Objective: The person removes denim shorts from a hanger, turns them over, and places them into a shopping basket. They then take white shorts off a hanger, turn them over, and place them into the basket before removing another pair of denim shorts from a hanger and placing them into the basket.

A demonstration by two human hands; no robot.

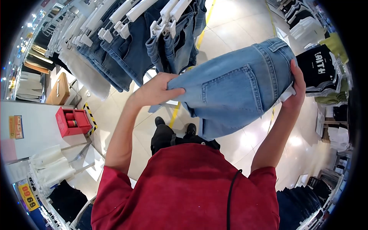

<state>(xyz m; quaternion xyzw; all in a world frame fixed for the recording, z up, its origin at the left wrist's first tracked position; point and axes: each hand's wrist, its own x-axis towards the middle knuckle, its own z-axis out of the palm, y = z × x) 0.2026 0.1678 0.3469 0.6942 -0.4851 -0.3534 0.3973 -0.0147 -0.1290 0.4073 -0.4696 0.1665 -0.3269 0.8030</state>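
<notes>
A pair of light-blue denim shorts (230,82) is stretched sideways in front of me, with a stitched back pocket facing up. My left hand (157,91) is closed on the leg end, thumb on top and the other fingers mostly hidden by the cloth. At the other end, my right hand (297,88) grips the waistband (270,65) from the outer side. A small white piece (286,94), perhaps a tag or clip, shows beside the right palm. Part of the lower fabric hangs loose toward my body.
Denim shorts (126,53) hang from white clip hangers (142,9) on a rack ahead. A red box with extinguishers (73,120) stands at left. Folded dark jeans (299,201) lie lower right; black printed shirts (318,69) hang at right. Yellow tape (175,115) marks the tiled floor.
</notes>
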